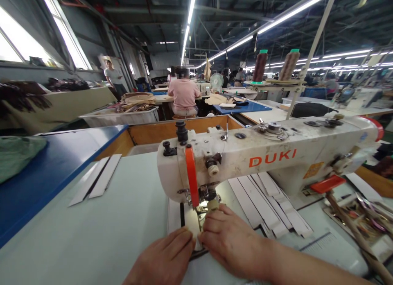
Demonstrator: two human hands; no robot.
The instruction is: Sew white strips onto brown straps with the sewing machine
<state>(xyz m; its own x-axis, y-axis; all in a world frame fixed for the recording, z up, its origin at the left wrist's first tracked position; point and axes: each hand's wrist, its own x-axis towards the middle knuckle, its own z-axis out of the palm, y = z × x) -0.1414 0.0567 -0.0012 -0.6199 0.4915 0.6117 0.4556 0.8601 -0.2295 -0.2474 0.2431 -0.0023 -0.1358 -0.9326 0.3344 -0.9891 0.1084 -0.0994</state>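
Observation:
A white DUKI sewing machine (270,158) stands on the pale table (92,236), its needle area lit. My left hand (166,258) and my right hand (229,238) rest side by side just in front of the presser foot (204,209). The fingers of both are curled and pressed down on a pale strip of material (190,221) lying under the foot. Most of the strip is hidden beneath my fingers.
Several white strips (270,203) are stacked right of the needle, two more strips (96,180) lie at the left. A blue table (46,170) with green cloth (15,154) is far left. A tray of tools (365,223) sits right. A person in pink (183,94) sits ahead.

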